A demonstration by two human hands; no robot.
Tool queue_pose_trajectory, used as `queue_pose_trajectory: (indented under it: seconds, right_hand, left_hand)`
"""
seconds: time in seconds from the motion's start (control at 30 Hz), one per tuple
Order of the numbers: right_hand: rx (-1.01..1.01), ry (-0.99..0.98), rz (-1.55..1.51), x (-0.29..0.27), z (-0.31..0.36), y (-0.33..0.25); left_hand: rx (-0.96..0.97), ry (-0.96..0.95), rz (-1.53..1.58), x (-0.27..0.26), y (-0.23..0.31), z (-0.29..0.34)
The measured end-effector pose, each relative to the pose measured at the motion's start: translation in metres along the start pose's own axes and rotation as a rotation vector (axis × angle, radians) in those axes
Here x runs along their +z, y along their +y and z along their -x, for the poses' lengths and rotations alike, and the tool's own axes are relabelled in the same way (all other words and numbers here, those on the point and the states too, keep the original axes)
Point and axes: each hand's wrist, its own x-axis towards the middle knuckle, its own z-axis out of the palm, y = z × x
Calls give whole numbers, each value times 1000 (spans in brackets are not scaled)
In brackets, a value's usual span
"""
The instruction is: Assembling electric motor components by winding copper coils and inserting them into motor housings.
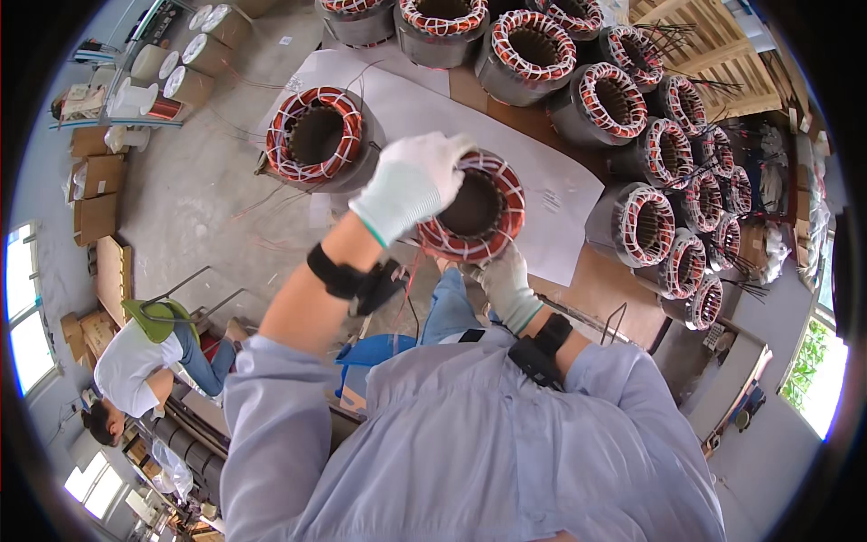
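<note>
In front of me stands a motor stator (513,196) with copper-red windings laced in white cord around a dark round bore. My left hand (415,176), in a white glove with a green cuff edge, reaches over the stator's left upper rim. Its fingers are curled together and slightly blurred; what they pinch does not show. Close against the lower right rim, my gloved right hand (508,285) has its fingers bent and closed, and anything in them is hidden. Another laced stator (361,149) stands to the left of my left hand.
A white sheet (560,212) lies under the work. Many laced stators (596,108) crowd the back and right, near a wooden pallet (722,59). Wire spools (190,86) stand at far left. A person (135,370) bends over by a green chair (153,321) at left.
</note>
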Motion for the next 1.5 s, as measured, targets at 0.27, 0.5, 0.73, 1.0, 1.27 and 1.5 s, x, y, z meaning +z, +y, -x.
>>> queue_pose_trajectory:
  seconds: [0.27, 0.5, 0.73, 1.0, 1.27, 1.5]
  right_hand:
    - [121, -36, -481, -15, -66, 15]
    - [293, -151, -283, -47, -80, -7]
    - [274, -304, -158, -130, -30, -9]
    - [486, -270, -75, -144, -3, 4]
    - [347, -467, 93, -111, -27, -20]
    - [354, -486, 164, -94, -23, -31]
  left_hand:
    - [-365, 219, 18, 7, 22, 36]
    - [-463, 163, -28, 0, 24, 30]
    - [-500, 698, -426, -21, -23, 50]
    - [-245, 883, -508, 3, -83, 39]
    - [24, 566, -449, -42, -140, 74]
    - [152, 476, -405, -60, -156, 77]
